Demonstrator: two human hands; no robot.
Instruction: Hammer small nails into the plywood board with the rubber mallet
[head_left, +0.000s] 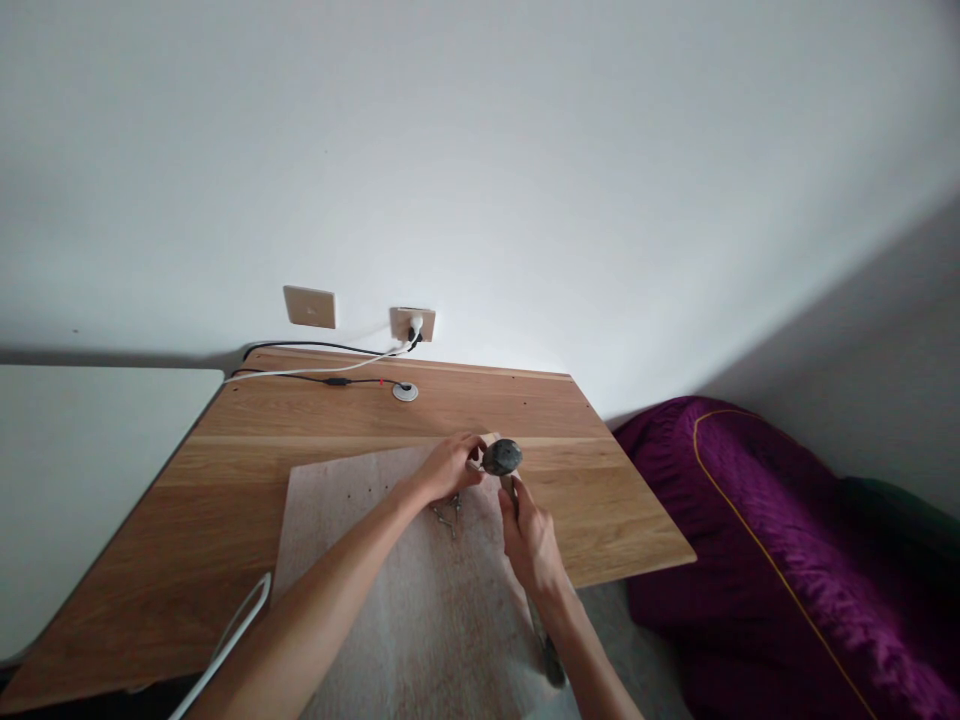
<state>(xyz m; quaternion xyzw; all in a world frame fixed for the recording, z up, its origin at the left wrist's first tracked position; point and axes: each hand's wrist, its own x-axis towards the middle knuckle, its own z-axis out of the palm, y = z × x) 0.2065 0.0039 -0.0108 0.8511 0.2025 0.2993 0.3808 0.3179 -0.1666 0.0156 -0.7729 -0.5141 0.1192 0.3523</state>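
My right hand (531, 538) is wrapped around the handle of a hammer (502, 457), with its dark head raised beside my left hand. The handle's lower end shows beneath my wrist. At the far edge of a pale wooden board (420, 610), my left hand (457, 462) has its fingers drawn together in a pinch near the hammer head. What they hold, if anything, is too small and hidden to make out. Just below that hand lies a small heap of metal nails or screws (450, 513). Several small dark spots run along the board's upper left part.
The board rests on a wooden desk (600, 480) against a white wall. Cables (322, 372) run along its back to a wall socket (412, 323), past a round grommet (405, 392). A white panel (90, 480) stands left, purple fabric (735, 520) right, a white bent bar (225, 650) front left.
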